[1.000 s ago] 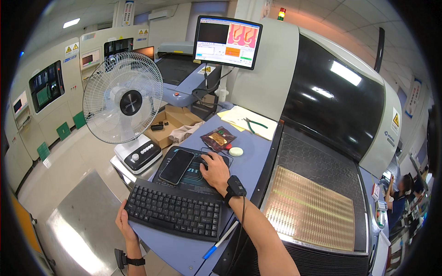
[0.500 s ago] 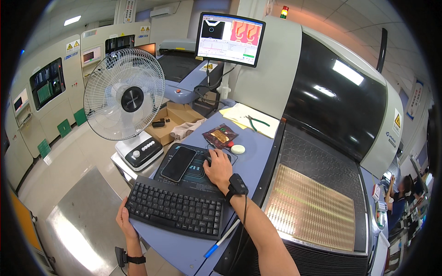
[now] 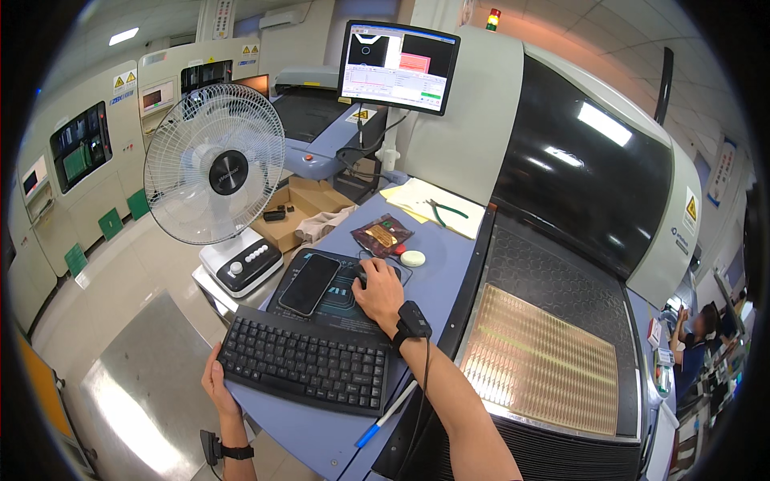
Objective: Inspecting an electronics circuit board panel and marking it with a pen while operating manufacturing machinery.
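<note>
Right hand cupped over mouse on mat, fingers curled down, beside phone. Left hand at keyboard corner, fingers apparently tucked beneath bench edge.

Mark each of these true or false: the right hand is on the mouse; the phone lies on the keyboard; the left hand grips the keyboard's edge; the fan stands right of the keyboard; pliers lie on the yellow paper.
1. The right hand is on the mouse. True.
2. The phone lies on the keyboard. False: it lies on the mouse pad, beyond the keyboard.
3. The left hand grips the keyboard's edge. True: it holds the near left corner.
4. The fan stands right of the keyboard. False: it stands to the left, beyond it.
5. Pliers lie on the yellow paper. True.
</note>
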`<action>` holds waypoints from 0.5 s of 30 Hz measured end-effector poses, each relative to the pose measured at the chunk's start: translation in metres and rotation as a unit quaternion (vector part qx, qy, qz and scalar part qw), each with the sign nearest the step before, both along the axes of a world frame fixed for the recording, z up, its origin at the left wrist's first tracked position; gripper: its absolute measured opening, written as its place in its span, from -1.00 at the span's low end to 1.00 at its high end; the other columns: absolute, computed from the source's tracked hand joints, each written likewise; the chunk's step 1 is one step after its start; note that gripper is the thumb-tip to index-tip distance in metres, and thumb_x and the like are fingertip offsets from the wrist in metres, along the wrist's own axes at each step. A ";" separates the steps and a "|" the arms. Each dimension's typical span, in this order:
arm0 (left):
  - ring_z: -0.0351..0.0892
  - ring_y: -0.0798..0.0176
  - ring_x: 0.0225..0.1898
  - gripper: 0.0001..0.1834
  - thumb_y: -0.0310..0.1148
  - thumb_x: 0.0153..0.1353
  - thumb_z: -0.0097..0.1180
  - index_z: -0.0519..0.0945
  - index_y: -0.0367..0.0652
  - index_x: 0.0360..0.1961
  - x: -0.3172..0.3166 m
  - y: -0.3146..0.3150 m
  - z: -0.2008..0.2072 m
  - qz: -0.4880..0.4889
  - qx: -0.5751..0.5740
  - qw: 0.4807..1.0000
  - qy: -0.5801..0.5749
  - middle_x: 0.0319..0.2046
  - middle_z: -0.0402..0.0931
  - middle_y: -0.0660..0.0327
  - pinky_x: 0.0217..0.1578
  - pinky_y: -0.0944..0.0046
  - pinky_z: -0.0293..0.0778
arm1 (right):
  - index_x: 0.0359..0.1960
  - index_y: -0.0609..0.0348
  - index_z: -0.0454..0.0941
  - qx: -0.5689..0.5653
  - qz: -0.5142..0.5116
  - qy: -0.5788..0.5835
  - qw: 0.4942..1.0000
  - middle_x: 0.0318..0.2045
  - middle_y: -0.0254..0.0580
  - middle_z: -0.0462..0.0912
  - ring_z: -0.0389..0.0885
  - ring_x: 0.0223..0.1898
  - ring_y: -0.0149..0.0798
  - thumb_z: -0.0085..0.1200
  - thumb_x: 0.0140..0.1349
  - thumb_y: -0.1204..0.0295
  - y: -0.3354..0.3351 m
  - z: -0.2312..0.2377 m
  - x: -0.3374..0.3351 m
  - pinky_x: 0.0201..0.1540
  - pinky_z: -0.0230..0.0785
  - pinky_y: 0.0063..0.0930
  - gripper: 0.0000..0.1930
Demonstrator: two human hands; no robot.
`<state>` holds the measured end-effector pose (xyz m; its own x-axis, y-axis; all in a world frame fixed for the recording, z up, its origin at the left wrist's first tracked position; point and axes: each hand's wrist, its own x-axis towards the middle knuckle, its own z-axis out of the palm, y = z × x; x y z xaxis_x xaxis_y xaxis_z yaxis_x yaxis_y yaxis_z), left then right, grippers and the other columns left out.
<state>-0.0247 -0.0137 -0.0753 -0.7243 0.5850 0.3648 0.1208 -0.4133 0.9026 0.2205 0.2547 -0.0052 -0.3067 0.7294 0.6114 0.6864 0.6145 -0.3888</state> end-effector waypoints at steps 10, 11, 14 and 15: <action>0.59 0.22 -0.03 -0.45 -0.18 0.45 -0.07 0.48 -0.50 0.21 -0.001 0.001 -0.002 -0.010 0.009 1.000 -0.014 0.00 0.60 -0.04 0.10 0.28 0.43 | -0.01 0.13 0.62 0.008 0.004 -0.002 1.000 0.07 -0.01 0.55 0.54 0.08 0.09 0.21 0.13 0.33 -0.001 0.000 0.001 0.14 0.44 -0.13 -0.63; 0.60 0.22 -0.03 -0.44 -0.18 0.45 -0.07 0.48 -0.50 0.21 0.000 -0.001 -0.001 -0.007 0.007 1.000 -0.015 0.00 0.60 -0.03 0.09 0.28 0.43 | -0.01 0.13 0.63 0.007 0.004 -0.001 1.000 0.07 -0.01 0.55 0.54 0.08 0.09 0.21 0.14 0.33 -0.003 -0.002 0.001 0.14 0.44 -0.13 -0.64; 0.60 0.22 -0.04 -0.44 -0.17 0.45 -0.08 0.47 -0.50 0.22 0.003 -0.006 0.003 -0.011 0.003 1.000 -0.027 0.00 0.61 -0.03 0.09 0.28 0.44 | -0.02 0.12 0.63 0.003 0.003 0.000 1.000 0.07 -0.01 0.55 0.54 0.08 0.09 0.21 0.14 0.33 -0.005 -0.006 0.001 0.14 0.44 -0.14 -0.64; 0.60 0.22 -0.04 -0.44 -0.17 0.45 -0.08 0.47 -0.50 0.22 0.003 -0.006 0.003 -0.011 0.003 1.000 -0.027 0.00 0.61 -0.03 0.09 0.28 0.44 | -0.02 0.12 0.63 0.003 0.003 0.000 1.000 0.07 -0.01 0.55 0.54 0.08 0.09 0.21 0.14 0.33 -0.004 -0.007 0.001 0.14 0.44 -0.14 -0.64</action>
